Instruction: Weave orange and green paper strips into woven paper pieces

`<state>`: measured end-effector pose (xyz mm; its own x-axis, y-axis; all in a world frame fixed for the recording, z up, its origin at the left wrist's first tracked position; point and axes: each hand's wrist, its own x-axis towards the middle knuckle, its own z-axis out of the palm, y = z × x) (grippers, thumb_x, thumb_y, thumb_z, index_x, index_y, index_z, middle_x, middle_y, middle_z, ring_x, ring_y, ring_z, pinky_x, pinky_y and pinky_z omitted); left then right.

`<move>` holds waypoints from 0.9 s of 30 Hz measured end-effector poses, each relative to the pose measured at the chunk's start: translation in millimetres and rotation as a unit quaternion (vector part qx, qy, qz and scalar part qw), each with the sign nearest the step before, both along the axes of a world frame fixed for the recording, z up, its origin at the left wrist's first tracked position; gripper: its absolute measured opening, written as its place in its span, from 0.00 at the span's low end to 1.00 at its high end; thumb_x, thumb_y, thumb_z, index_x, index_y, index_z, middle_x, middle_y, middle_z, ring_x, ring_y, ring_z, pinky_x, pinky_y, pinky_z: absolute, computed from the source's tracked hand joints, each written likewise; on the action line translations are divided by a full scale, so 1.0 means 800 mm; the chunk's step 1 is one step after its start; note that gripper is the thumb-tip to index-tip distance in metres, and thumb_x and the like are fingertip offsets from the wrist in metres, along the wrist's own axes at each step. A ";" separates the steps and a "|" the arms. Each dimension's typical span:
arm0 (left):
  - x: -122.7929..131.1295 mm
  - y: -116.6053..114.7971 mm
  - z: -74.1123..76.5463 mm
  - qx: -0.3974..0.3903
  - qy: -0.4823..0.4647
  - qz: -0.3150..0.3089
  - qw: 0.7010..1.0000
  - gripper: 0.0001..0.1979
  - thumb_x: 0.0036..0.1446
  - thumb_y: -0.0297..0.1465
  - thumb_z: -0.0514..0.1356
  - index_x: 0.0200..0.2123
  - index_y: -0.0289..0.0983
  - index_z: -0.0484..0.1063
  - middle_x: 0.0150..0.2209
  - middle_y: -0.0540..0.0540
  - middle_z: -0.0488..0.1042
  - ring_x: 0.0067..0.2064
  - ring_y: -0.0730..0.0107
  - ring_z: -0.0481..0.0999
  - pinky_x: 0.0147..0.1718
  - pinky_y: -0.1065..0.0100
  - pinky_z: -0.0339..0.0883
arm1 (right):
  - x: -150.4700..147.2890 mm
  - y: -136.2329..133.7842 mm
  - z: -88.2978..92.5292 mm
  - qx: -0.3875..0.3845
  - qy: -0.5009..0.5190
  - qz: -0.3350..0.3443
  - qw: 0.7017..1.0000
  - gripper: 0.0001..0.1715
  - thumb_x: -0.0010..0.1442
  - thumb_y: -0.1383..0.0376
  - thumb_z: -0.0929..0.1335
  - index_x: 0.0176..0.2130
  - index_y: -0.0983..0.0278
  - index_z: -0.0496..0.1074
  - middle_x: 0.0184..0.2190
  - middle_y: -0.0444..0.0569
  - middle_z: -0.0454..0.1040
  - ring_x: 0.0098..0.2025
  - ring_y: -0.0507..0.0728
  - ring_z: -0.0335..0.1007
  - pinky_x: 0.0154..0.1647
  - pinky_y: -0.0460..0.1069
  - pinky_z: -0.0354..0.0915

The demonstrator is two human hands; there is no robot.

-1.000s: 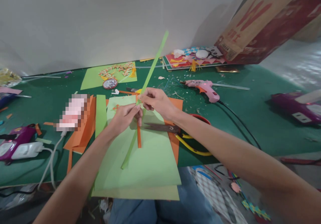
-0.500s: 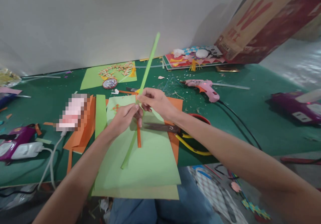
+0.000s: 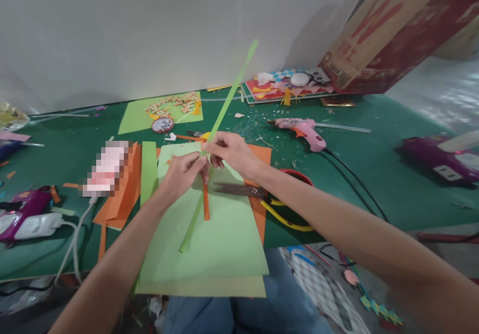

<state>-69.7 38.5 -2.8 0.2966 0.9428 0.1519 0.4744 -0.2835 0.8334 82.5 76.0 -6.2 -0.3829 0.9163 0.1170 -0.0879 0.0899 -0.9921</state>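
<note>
Between my two hands is a long light-green paper strip point(image 3: 232, 93), its upper part slanting up to the right. My left hand point(image 3: 186, 170) pinches the strip between thumb and fingers. Right beside it, my right hand point(image 3: 231, 150) grips the same strip with thumb and forefinger. Below the fingers an orange paper strip point(image 3: 206, 201) points down; whether it is held or lies loose is hidden. Another stretch of green strip reaches down left over the pale green paper sheets point(image 3: 209, 259). Scissors point(image 3: 239, 189) with red and yellow handles lie partly open under my right forearm.
A pink glue gun point(image 3: 305, 130) with a black cord lies to the right. Orange folded paper point(image 3: 121, 206) and a blurred-out phone point(image 3: 108, 168) lie left, near a purple power strip point(image 3: 28, 214). A woven paper piece point(image 3: 172, 105) and a cardboard box point(image 3: 389, 39) stand farther back.
The upper end of the green strip has swung to the right and leans over more. Both hands keep nearly the same place and grip.
</note>
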 end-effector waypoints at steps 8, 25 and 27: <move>0.001 0.001 -0.003 -0.058 -0.086 -0.006 0.995 0.14 0.58 0.34 0.52 0.22 0.36 0.67 0.20 0.49 0.72 0.23 0.71 0.72 0.31 0.67 0.66 | -0.003 -0.004 0.000 0.001 0.010 -0.013 1.000 0.21 0.51 0.56 0.73 0.22 0.63 0.60 0.12 0.37 0.65 0.15 0.45 0.60 0.16 0.42 0.58; 0.001 0.000 0.000 -0.069 -0.117 -0.037 0.990 0.17 0.62 0.34 0.50 0.22 0.36 0.65 0.20 0.49 0.71 0.24 0.71 0.72 0.32 0.67 0.66 | 0.003 0.004 -0.003 -0.010 0.065 0.030 0.997 0.19 0.48 0.58 0.74 0.22 0.63 0.63 0.16 0.39 0.67 0.18 0.45 0.60 0.18 0.43 0.54; 0.001 -0.001 0.001 -0.083 -0.101 -0.039 0.991 0.17 0.62 0.33 0.49 0.21 0.36 0.65 0.18 0.49 0.70 0.24 0.71 0.72 0.31 0.68 0.66 | 0.008 0.009 -0.002 -0.020 0.088 0.006 0.996 0.18 0.50 0.61 0.73 0.22 0.63 0.62 0.15 0.38 0.66 0.18 0.45 0.60 0.18 0.43 0.53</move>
